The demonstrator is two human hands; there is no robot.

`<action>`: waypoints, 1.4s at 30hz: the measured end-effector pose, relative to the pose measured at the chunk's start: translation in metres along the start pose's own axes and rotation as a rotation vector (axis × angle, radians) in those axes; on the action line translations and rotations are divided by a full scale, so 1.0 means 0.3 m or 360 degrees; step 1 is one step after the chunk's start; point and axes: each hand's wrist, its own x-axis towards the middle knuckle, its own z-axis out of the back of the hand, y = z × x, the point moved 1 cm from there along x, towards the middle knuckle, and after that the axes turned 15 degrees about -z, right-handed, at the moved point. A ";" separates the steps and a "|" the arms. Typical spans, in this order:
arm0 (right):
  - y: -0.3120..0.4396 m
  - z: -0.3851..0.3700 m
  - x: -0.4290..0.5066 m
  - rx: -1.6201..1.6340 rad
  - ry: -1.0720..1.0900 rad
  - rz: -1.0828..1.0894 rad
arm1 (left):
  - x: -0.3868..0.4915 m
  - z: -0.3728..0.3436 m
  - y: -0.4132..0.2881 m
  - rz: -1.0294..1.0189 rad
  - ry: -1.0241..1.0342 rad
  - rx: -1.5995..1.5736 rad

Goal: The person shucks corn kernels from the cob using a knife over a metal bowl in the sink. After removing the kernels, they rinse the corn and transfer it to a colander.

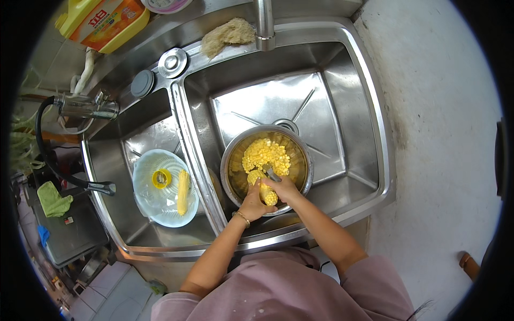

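Note:
A metal bowl (306,160) sits in the right basin of a stainless steel sink, with a heap of loose corn kernels (265,154) in its far half. Over the near side of the bowl my left hand (255,202) grips a corn cob (270,196) that still bears rows of kernels. My right hand (287,188) is closed around a small grey metal tool (274,174), its end against the cob; the fingers hide the rest of it. To the left, a light blue plastic colander (146,200) holds a stripped cob (183,192) and a yellow ring-shaped piece (161,178).
A steel divider (196,156) separates the two basins. The faucet spout (265,28) hangs over the back rim beside a fibrous scrubber (227,36). Two drain plugs (172,63) and a yellow detergent jug (108,24) stand behind. A spray hose (44,136) arches at left.

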 end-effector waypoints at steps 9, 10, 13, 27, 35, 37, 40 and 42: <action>-0.093 -0.078 0.021 -0.0130 -0.0296 0.0275 | -0.085 -0.006 -0.043 0.0460 -0.0512 -0.1467; -0.090 -0.064 0.009 -0.0076 -0.0237 0.0230 | -0.087 -0.007 -0.048 0.0501 -0.0536 -0.1544; -0.051 0.016 -0.061 -0.0166 -0.0285 0.0292 | -0.080 -0.001 -0.057 0.0548 -0.0574 -0.1583; 0.126 0.063 -0.526 -0.1705 -0.0455 0.0722 | -0.054 -0.105 0.002 0.0616 -0.1142 -0.0906; 0.164 -0.032 -0.540 -0.1891 -0.0356 0.0788 | -0.046 -0.122 0.007 0.0653 -0.1237 -0.1142; 0.179 -0.049 -0.533 -0.1947 -0.0339 0.0815 | -0.041 -0.129 0.027 0.0652 -0.1318 -0.1092; 0.195 -0.077 -0.518 -0.2053 -0.0326 0.0850 | -0.029 -0.148 0.080 0.0509 -0.1441 -0.0999; 0.201 -0.094 -0.504 -0.2104 -0.0302 0.0857 | -0.026 -0.172 0.121 0.0463 -0.1484 -0.1029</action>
